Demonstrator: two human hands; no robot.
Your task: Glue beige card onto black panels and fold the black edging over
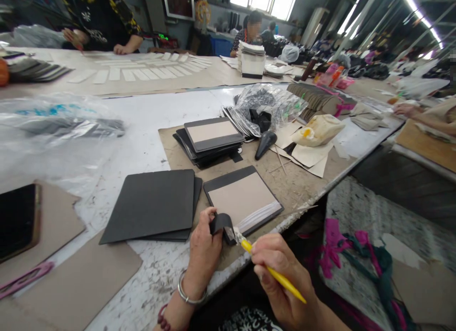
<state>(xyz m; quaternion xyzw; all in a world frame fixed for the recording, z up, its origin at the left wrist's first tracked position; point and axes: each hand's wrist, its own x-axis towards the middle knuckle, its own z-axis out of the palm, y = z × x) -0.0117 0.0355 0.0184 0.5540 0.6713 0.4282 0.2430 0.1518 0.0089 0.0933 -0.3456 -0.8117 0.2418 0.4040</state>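
Note:
My left hand (pixel 206 245) pinches the curled end of a thin black strip (pixel 223 222), lifting it at the near corner of a black-edged panel (pixel 244 198) with a beige middle. A whitish band runs along that panel's near side. In my right hand (pixel 285 274) is a yellow-handled brush (pixel 283 278), its pale tip touching or very near the strip's lower end. Left of the panel lie plain black sheets (pixel 153 205), overlapping. Behind it rises a stack of similar black-and-beige panels (pixel 213 134).
A dark cone-shaped object (pixel 265 145) and a yellow-stained pale container (pixel 318 130) sit behind the panel. A phone (pixel 17 222) lies at left, clear plastic bags (pixel 53 127) behind it. Across the table a person (pixel 103 22) handles white strips (pixel 142 73). Another person's hand (pixel 406 110) shows at right.

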